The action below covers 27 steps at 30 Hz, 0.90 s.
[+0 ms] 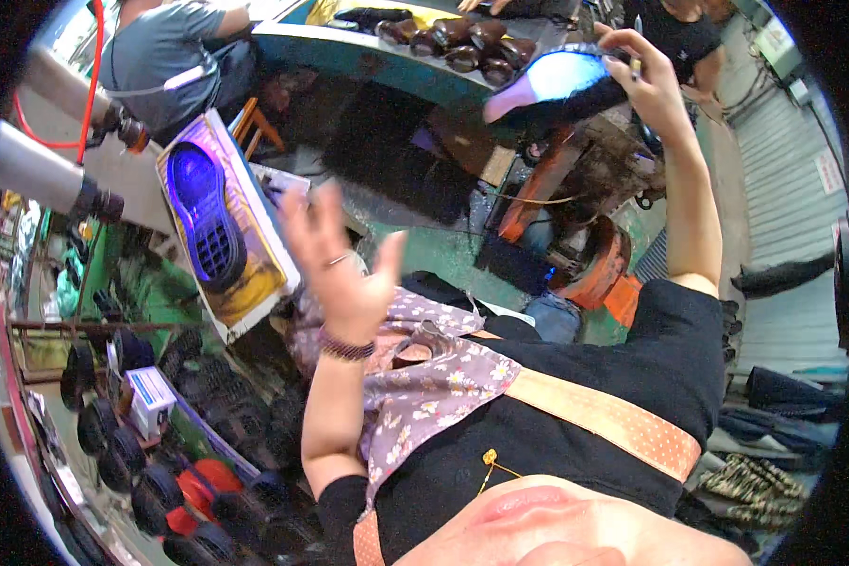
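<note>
My left hand is raised in front of my apron, its fingers spread and holding nothing. Near it, a shoe sole lies tread-pattern up on a yellow-stained board, glowing violet under a lamp. Stretched out to the far right, my right hand grips one end of a dark shoe. The shoe's pale underside faces up and shines bluish white. A thin stick-like tool shows between the fingers of that hand; its kind is unclear.
Several brown shoes stand on a bench at the back. Two lamp arms reach in from the left. Racks of black soles fill the lower left. An orange machine stands right of centre. One person sits back left, another back right.
</note>
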Motion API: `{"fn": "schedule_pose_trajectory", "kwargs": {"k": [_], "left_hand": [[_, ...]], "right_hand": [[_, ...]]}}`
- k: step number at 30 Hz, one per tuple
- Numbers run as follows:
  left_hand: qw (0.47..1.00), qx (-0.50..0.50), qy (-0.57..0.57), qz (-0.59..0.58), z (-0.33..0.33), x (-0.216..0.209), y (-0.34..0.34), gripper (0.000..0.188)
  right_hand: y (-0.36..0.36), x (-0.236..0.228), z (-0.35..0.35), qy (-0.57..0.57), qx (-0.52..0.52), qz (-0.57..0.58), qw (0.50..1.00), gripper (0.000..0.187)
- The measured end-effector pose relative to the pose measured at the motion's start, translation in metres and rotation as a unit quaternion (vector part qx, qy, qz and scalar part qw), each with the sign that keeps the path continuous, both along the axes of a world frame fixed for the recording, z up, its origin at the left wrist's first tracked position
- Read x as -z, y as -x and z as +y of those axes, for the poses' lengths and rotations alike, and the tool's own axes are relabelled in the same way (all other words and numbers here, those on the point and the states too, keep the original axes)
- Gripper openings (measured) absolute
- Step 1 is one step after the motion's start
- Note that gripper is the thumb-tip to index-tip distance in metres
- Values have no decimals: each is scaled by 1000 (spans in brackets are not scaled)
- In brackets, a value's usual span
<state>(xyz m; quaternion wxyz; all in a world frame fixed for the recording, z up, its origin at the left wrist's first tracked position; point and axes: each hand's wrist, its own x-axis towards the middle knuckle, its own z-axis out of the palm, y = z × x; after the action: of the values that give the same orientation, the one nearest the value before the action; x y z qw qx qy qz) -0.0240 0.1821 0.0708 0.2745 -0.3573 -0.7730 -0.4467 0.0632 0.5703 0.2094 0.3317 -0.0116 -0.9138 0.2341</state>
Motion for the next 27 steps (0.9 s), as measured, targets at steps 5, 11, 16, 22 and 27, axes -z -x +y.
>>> {"fn": "schedule_pose_trajectory", "kwargs": {"k": [5, 11, 16, 22, 27], "left_hand": [[997, -40, 52, 51, 20, -23, -5, 98], [821, 125, -339, -442, -62, -2, -6, 78], [567, 274, -578, -519, -105, 19, -13, 64], [643, 130, -532, -536, -150, 43, -7, 88], [785, 16, -451, -424, -110, 18, -33, 59]], "right_hand": [[18, 2, -143, 300, -271, -14, 914, 25], [73, 59, -238, 395, -441, -152, 791, 57], [91, 118, -284, 455, -485, -203, 719, 54], [89, 133, -312, 439, -503, -337, 664, 79], [74, 144, -307, 408, -410, -366, 729, 97]]}}
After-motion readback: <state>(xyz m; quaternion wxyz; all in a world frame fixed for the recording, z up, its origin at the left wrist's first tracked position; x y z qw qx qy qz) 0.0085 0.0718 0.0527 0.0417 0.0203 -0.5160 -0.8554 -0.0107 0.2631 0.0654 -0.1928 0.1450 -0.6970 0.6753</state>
